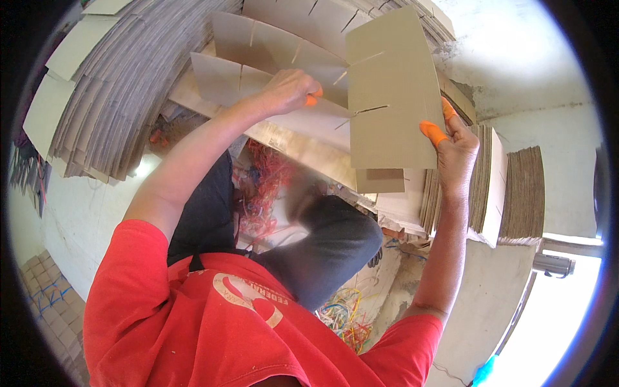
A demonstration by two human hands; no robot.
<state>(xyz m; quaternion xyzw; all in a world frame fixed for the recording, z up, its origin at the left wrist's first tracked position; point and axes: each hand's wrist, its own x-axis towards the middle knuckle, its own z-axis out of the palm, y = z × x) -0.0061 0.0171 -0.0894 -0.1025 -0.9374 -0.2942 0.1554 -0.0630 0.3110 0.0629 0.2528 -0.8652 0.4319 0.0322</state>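
My right hand (458,145) grips a slotted cardboard divider sheet (390,129) by its right edge, with orange covers on the thumb and a finger. The sheet stands up, with two slots cut in from its left side. My left hand (293,90) is closed in front of the standing slotted cardboard strips (222,77), an orange cover showing on a fingertip. Whether those fingers pinch a strip is hidden. The strips stand in rows on a wooden board (303,155), their slots facing up. The held sheet covers their right ends.
A tall stack of cardboard sheets (116,90) leans at the left. More cardboard bundles (522,193) stand at the right beside the wall (548,135). Red shredded strands (264,187) lie below the board, near my legs, and coloured straps (345,316) lie on the floor.
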